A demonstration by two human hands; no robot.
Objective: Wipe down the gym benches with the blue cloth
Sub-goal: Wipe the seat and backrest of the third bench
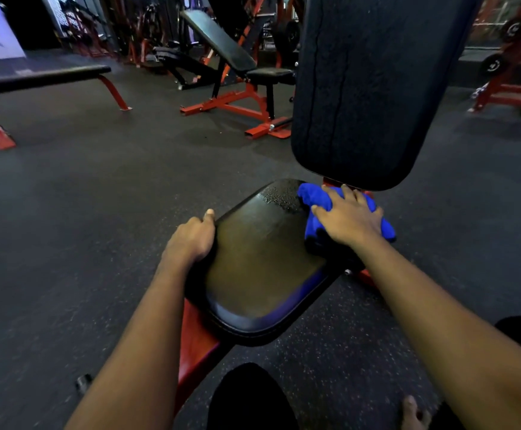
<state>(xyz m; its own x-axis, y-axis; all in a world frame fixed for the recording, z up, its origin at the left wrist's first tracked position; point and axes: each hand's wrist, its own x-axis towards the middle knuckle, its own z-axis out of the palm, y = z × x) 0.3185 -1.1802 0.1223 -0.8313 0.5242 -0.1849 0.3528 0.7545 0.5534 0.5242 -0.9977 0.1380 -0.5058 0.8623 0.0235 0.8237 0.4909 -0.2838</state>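
Gym floor (pixel 82 197), black seat pad (pixel 262 259) | left hand (pixel 191 240) grips its edge | right hand (pixel 349 218) flat, pressing blue cloth (pixel 315 197)

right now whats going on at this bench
A person is wiping the black padded bench seat. Their right hand presses a crumpled blue cloth onto the seat's far right corner, just below the upright black back pad. Their left hand grips the seat's left edge. Wet droplets show on the far part of the seat beside the cloth.

The right hand (pixel 350 217) presses the blue cloth (pixel 315 197) flat on the far end of the black seat pad (pixel 259 265), while the left hand (pixel 191 240) grips the pad's left edge.
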